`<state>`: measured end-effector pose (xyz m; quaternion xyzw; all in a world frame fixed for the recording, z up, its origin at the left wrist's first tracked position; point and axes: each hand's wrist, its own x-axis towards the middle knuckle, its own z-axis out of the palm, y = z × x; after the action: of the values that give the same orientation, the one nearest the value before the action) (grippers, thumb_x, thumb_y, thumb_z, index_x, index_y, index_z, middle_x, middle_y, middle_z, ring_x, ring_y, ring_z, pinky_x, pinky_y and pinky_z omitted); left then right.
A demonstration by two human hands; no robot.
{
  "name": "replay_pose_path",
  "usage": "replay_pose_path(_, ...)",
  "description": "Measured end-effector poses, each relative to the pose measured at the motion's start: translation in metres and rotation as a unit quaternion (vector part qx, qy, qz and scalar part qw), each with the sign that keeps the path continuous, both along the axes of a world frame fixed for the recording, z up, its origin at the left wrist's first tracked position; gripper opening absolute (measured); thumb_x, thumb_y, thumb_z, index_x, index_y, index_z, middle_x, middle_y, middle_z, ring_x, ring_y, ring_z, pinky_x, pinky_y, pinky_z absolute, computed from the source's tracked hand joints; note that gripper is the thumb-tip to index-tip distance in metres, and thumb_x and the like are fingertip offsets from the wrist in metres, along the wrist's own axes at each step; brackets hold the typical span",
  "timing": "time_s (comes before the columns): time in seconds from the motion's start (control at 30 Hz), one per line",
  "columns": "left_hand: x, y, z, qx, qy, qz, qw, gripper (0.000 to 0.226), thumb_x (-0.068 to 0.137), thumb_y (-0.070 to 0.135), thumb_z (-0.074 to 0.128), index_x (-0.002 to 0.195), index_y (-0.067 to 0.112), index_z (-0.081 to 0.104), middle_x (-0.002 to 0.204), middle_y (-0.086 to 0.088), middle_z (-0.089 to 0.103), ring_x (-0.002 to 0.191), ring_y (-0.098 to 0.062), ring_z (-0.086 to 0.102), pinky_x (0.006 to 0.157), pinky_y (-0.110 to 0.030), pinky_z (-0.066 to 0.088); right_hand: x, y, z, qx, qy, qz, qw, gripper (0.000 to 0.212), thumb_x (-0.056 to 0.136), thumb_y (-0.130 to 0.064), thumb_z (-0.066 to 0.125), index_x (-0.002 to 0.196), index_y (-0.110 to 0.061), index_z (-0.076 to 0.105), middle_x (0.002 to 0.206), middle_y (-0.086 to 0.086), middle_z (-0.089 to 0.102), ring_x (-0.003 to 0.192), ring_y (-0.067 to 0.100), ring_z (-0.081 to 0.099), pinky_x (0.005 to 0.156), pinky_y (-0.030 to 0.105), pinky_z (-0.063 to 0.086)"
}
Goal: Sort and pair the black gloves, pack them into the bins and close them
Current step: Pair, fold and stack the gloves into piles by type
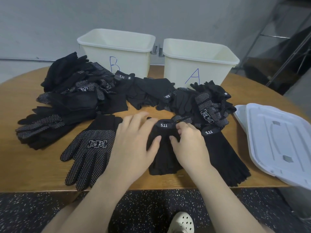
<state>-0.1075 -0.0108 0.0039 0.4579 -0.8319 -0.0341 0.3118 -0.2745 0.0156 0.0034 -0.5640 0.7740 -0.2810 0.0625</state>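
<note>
Two bins stood side by side at the back of the surface (25,165), bin B (117,52) in the upper centre-left of the frame and bin A (200,64) to its right. Before them a band of loose gloves (148,93) ran across the surface, heaped thickest at the left (70,88). Nearer the bottom edge lay a dotted glove (89,152) at centre-left, a folded glove (164,155) under both hands at centre, and another glove (225,153) just right of it. Stacked lids (277,142) lay at the right edge, overhanging the surface.
</note>
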Motion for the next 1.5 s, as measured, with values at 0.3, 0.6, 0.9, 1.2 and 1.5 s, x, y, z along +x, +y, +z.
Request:
replay_pose_path(0.3, -0.006, 0.001, -0.025, 0.128, -0.183, -0.042, 0.974, 0.074, 0.102, 0.062, 0.016, 0.165, 0.030, -0.003, 0.172, 0.007, -0.014, 0.159, -0.015, -0.011, 0.130, -0.041, -0.003, 0.000, 0.000, 0.000, 0.000, -0.002, 0.004, 1.000, 0.036, 0.095, -0.019, 0.070, 0.130, -0.012, 0.064, 0.123, 0.006, 0.065, 0.115, 0.025, 0.061, 0.091, 0.041, 0.055)
replay_pose_path(0.6, -0.005, -0.003, -0.021, 0.196, -0.198, -0.053, 0.959, 0.109, 0.077, 0.098, 0.015, 0.160, 0.038, -0.023, 0.166, -0.001, -0.035, 0.156, -0.013, -0.026, 0.129, -0.039, -0.009, 0.003, 0.000, 0.004, 0.003, -0.040, 0.016, 0.999, 0.042, 0.098, -0.026, 0.066, 0.135, -0.008, 0.059, 0.124, 0.013, 0.068, 0.121, 0.028, 0.060, 0.099, 0.041, 0.050)
replay_pose_path(0.9, -0.004, -0.004, -0.024, 0.194, -0.188, -0.059, 0.961, 0.113, 0.072, 0.101, 0.014, 0.160, 0.039, -0.022, 0.167, 0.001, -0.034, 0.156, -0.014, -0.023, 0.129, -0.041, -0.008, 0.008, -0.013, 0.004, 0.086, 0.014, -0.021, 0.996, 0.034, 0.100, -0.038, 0.061, 0.108, -0.005, 0.061, 0.109, 0.012, 0.067, 0.113, 0.032, 0.058, 0.096, 0.038, 0.045)
replay_pose_path(1.2, 0.003, 0.001, -0.021, 0.183, -0.038, -0.069, 0.980, 0.105, 0.078, 0.090, 0.037, 0.160, 0.044, -0.009, 0.172, 0.013, -0.005, 0.157, -0.006, 0.000, 0.125, -0.027, 0.001, 0.003, -0.010, 0.010, 0.011, -0.190, 0.035, 0.981, 0.024, 0.097, -0.022, 0.068, 0.092, -0.022, 0.045, 0.085, -0.006, 0.055, 0.075, 0.006, 0.052, 0.062, 0.010, 0.037)
replay_pose_path(1.5, -0.008, 0.008, -0.006, 0.379, 0.407, -0.100, 0.825, 0.081, 0.078, 0.066, 0.070, 0.149, 0.036, 0.044, 0.131, 0.013, 0.070, 0.121, -0.005, 0.065, 0.103, -0.036, 0.056, -0.026, 0.021, 0.053, -0.036, -0.487, 0.102, 0.867, 0.018, 0.098, -0.007, 0.067, 0.103, -0.002, 0.050, 0.104, 0.024, 0.074, 0.095, 0.037, 0.073, 0.086, 0.050, 0.060)
